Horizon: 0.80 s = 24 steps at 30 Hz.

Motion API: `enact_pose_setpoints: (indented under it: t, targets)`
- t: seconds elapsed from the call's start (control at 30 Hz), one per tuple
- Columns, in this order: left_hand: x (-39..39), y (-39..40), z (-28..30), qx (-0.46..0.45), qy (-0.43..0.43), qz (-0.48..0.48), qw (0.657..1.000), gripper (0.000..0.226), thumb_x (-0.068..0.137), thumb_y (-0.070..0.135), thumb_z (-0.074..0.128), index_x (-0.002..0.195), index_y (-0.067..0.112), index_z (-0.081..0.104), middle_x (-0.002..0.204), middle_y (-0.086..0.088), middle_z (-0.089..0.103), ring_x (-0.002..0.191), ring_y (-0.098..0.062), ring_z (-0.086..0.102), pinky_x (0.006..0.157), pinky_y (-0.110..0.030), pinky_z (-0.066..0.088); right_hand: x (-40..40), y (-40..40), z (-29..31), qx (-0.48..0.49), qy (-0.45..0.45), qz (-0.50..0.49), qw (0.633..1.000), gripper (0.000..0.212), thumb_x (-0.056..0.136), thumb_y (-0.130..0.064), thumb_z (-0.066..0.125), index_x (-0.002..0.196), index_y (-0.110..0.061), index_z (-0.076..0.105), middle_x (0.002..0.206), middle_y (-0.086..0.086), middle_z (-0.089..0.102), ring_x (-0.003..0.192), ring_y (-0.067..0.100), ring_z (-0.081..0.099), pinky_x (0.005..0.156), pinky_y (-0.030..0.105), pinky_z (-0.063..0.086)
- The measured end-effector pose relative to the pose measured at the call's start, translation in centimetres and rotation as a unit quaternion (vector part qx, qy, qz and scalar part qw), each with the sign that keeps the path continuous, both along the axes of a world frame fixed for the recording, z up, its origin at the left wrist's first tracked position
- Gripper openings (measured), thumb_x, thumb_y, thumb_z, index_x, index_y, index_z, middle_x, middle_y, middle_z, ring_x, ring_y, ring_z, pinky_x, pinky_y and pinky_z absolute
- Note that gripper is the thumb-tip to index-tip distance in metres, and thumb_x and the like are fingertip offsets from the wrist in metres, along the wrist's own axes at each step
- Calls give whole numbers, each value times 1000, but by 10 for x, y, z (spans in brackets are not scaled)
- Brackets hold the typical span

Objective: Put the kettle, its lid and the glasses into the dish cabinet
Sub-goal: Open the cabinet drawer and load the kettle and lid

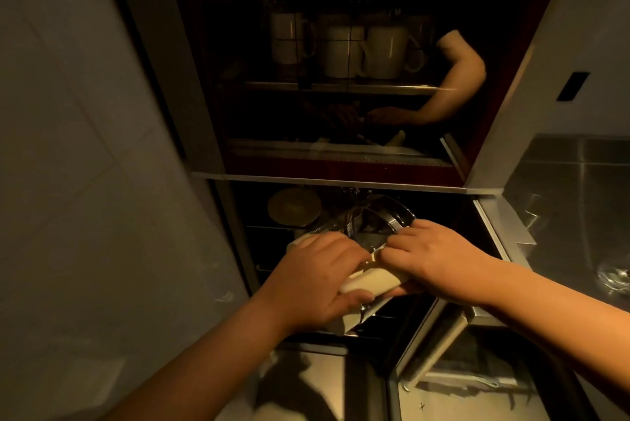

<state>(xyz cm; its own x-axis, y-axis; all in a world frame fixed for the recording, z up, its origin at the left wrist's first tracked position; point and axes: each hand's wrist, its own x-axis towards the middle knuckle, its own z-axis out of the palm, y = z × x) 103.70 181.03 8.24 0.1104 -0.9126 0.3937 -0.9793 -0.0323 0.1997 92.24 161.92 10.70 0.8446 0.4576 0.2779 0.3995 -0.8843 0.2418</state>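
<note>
A glass kettle (383, 218) with a metal rim band lies tilted in the open lower compartment of the dish cabinet (344, 178), over a dark wire rack. Its pale handle (371, 279) points toward me. My left hand (315, 282) grips the near end of that handle, fingers curled over it. My right hand (434, 257) grips the handle's far end, its fingertips at the kettle's rim. A round pale disc (295, 207), perhaps the lid, sits at the back left of the same compartment. A clear glass (613, 279) stands on the counter at the far right.
Several white mugs (341, 49) stand on the upper shelf behind a dark glass door that reflects an arm. A steel counter (562, 182) runs along the right. A pale tiled wall (85, 148) closes the left side. A swung-open door panel (433, 349) hangs below the compartment.
</note>
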Motion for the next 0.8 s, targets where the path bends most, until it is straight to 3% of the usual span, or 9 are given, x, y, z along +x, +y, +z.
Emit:
enact_pose_setpoints:
  t: [0.13, 0.3, 0.47, 0.57, 0.63, 0.8]
  targets:
    - [-4, 2, -9, -18, -45, 4, 999, 64, 83, 69, 44, 114, 15, 59, 109, 1, 64, 106, -13, 55, 91, -26, 42, 2, 2, -4, 37, 8, -21, 999, 37, 81, -55, 54, 86, -19, 60, 75, -4, 62, 66, 14, 61, 58, 28, 48]
    - [-3, -1, -15, -11, -91, 26, 995, 50, 73, 35, 76, 115, 13, 59, 111, -3, 66, 108, -19, 61, 92, -31, 47, 2, 7, -5, 61, 5, -56, 997, 36, 80, -54, 55, 86, -19, 61, 74, -4, 63, 65, 13, 61, 58, 26, 46]
    - [-4, -5, -8, -23, -77, 39, 996, 50, 73, 22, 78, 118, 8, 60, 114, -8, 66, 112, -23, 61, 98, -31, 39, -2, 10, -3, 128, -30, -69, 989, 40, 84, -51, 48, 85, -14, 61, 73, -2, 62, 61, 13, 59, 54, 25, 48]
    - [-5, -9, -2, -22, -92, 31, 995, 52, 68, 16, 82, 115, 7, 61, 111, -8, 68, 110, -22, 62, 99, -30, 34, -4, 6, -6, 117, -46, -56, 990, 28, 82, -36, 62, 94, -11, 58, 77, 0, 62, 62, 14, 59, 53, 23, 48]
    - [-2, -11, 1, -9, -87, 32, 996, 52, 69, 13, 81, 116, 7, 60, 114, -9, 67, 111, -22, 62, 98, -28, 33, -6, 4, -9, 120, -39, -48, 991, 42, 73, -24, 75, 106, -11, 52, 83, 2, 63, 66, 16, 60, 54, 24, 50]
    - [9, -13, 2, 37, -66, 26, 997, 48, 85, 15, 65, 129, 10, 49, 131, -10, 56, 123, -23, 51, 97, -25, 29, -12, 2, -14, 144, -35, -43, 988, 76, 62, -10, 84, 124, -9, 39, 97, 9, 65, 78, 18, 62, 60, 28, 56]
